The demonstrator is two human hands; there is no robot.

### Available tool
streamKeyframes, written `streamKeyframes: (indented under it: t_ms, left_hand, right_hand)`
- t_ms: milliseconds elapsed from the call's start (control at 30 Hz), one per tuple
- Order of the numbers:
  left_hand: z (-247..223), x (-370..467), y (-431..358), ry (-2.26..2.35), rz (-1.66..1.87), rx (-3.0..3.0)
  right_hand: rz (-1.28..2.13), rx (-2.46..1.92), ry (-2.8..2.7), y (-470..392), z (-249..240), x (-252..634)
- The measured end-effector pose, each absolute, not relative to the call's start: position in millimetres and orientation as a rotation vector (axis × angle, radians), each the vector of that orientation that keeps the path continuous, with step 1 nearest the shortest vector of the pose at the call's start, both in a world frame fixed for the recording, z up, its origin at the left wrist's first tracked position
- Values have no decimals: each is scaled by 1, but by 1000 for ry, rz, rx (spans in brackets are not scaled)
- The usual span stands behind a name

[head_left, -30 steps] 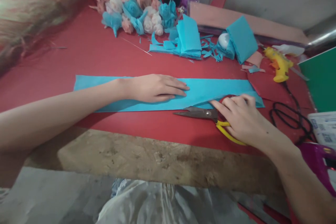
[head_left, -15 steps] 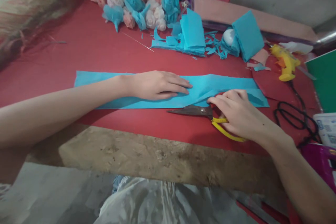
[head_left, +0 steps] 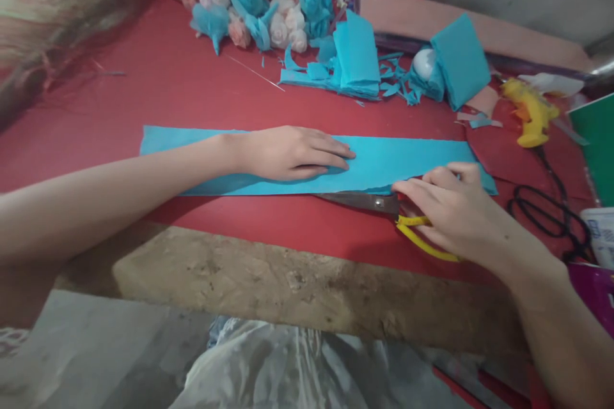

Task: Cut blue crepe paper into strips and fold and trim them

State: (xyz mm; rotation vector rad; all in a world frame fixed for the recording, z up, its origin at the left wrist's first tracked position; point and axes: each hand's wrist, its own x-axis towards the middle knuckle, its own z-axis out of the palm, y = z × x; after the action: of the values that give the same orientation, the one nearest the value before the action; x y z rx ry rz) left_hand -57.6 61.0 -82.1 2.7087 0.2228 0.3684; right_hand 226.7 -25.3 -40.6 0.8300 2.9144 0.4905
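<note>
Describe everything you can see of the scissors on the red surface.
The scissors have dark, metallic-looking blades, a bright round pivot and a yellow handle, with red showing beside the fingers. They lie low over the red surface, pointing left along the near edge of the blue strip, which partly covers the blades. The right hand grips the handle and hides part of it. How far the blades are open can't be told.

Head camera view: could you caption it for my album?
Left hand resting flat on a blue strip, right hand holding scissors at its near edge.
</note>
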Motion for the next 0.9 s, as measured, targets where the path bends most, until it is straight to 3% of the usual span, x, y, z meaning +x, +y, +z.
streamKeyframes:
  t_ms: [900]
  left_hand:
    - [-82, -56, 60, 198, 406, 2719]
  right_hand:
    - [265, 866, 2903, -18, -41, 206]
